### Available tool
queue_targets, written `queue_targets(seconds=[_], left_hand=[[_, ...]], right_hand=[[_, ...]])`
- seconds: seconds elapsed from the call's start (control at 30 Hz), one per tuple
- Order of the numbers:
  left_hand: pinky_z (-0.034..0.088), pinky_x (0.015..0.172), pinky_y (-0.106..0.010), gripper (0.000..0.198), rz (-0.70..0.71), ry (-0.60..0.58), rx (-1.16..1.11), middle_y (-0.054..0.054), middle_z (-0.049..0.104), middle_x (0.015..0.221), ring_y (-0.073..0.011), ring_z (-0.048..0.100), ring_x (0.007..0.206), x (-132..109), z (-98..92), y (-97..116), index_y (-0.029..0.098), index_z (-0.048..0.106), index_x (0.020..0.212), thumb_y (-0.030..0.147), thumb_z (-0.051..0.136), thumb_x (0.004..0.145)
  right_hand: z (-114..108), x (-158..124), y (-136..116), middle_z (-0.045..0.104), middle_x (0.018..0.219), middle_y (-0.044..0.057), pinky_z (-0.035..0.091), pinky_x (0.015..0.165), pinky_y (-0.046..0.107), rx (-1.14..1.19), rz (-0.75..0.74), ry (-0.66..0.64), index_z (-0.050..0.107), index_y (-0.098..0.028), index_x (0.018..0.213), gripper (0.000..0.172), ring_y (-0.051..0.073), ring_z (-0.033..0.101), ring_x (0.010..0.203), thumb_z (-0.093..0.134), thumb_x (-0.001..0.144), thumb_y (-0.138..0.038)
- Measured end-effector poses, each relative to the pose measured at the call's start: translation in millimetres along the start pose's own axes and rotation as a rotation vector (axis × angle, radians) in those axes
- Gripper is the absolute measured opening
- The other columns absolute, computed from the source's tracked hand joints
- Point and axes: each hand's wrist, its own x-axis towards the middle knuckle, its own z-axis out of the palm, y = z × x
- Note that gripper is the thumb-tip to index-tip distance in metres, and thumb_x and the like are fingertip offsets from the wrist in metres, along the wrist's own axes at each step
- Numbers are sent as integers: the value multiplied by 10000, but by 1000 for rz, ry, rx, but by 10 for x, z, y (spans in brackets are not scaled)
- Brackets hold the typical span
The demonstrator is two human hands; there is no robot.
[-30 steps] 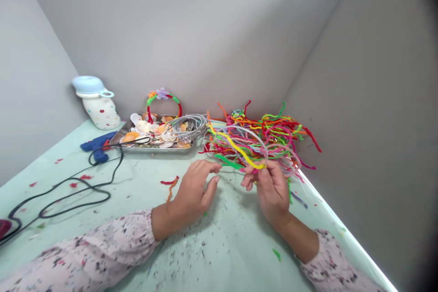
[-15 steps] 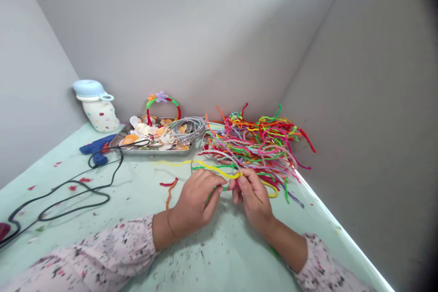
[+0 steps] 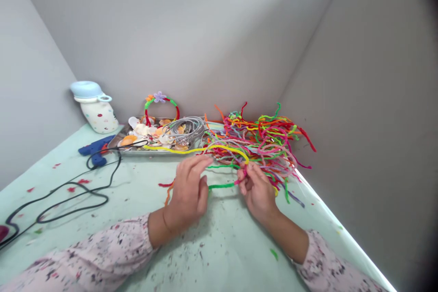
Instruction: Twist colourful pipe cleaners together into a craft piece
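Note:
My right hand [image 3: 260, 194] pinches a thin band wrapped in green and pink fuzzy wire, together with one end of a yellow pipe cleaner [image 3: 226, 146]. The yellow length arcs away to the left, over the edge of the tray. Green wrapping [image 3: 222, 186] runs leftward from the pink part and disappears behind my left thumb. My left hand [image 3: 187, 189] is beside it, with its fingers stretched and the thumb apart. Its palm side is partly hidden. Short red and orange pieces of pipe cleaner [image 3: 166, 185] lie just behind it.
A metal tray [image 3: 153, 152] holds shells, coiled grey wire [image 3: 190, 127] and a decorated hoop [image 3: 178, 110]. Many pipe cleaners [image 3: 263, 139] lie piled at the right. A blue glue gun [image 3: 97, 148] with a black cord [image 3: 73, 210] and a bottle [image 3: 99, 112] are at the left.
My left hand has moved left and its fingers have spread away from the band. My right hand has shifted slightly right, and the yellow pipe cleaner now arcs higher.

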Motion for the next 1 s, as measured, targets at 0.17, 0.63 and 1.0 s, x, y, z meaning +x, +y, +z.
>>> queue_targets(seconds=[0.17,0.63,1.0], left_hand=[[304,1121,-494,577,-189,-28,84,-138,435,1420,-253,367,1343,73,72,-206,185,322,1432,76,407,872],[486,713,-297,349,-111,-612,-567,-71,714,885,-186,631,774,111,-90,80,182,642,1195,196,456,899],[504,677,-277,236,-823,-645,-1119,-56,704,833,-134,635,658,188,70,-259,165,698,982,304,674,793]], right_hand=[[-33,49,-60,532,580,-59,234,314,129,49,56,57,565,-193,791,186,32,367,377,657,785,-355],[-40,86,-59,543,555,-59,263,302,147,51,146,129,577,-184,810,231,39,374,356,681,706,-362],[-61,94,-57,514,511,-73,171,300,149,-14,216,32,595,-162,817,262,19,273,322,694,726,-387]])
